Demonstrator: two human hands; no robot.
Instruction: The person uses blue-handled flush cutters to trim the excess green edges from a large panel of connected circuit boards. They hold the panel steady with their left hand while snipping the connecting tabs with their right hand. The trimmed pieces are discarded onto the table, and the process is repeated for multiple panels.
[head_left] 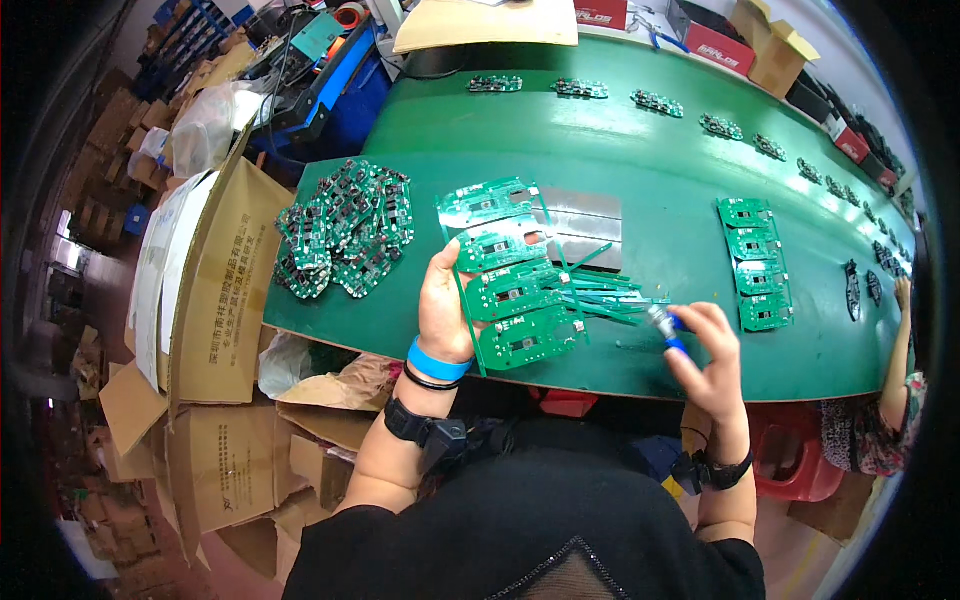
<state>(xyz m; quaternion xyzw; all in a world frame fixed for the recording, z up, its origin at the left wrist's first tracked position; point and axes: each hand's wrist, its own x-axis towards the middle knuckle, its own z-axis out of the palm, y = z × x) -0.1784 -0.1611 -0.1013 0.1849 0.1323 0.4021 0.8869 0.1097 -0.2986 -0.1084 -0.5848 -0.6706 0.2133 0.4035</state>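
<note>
My left hand (pixel 440 312) grips a panel of joined green circuit boards (pixel 512 287) by its left edge, holding it tilted above the table. Thin green strips run along the panel's sides. My right hand (pixel 716 368), to the right of the panel and apart from it, has its fingers closed round a small tool with blue handles and a silvery metal head (pixel 661 322). The tool's exact kind is too small to tell. Between the panel and the tool, loose green strips (pixel 612 300) lie in a heap. Dark grey metal blocks (pixel 590 215) sit behind them, partly covered by the panel.
A pile of circuit boards (pixel 345 225) covers the table's left end. Another joined panel (pixel 755 262) lies to the right. Single boards (pixel 658 103) line the green table's (pixel 440 140) far side. Cardboard boxes (pixel 225 290) stand at left; another person's arm (pixel 899 350) reaches in at right.
</note>
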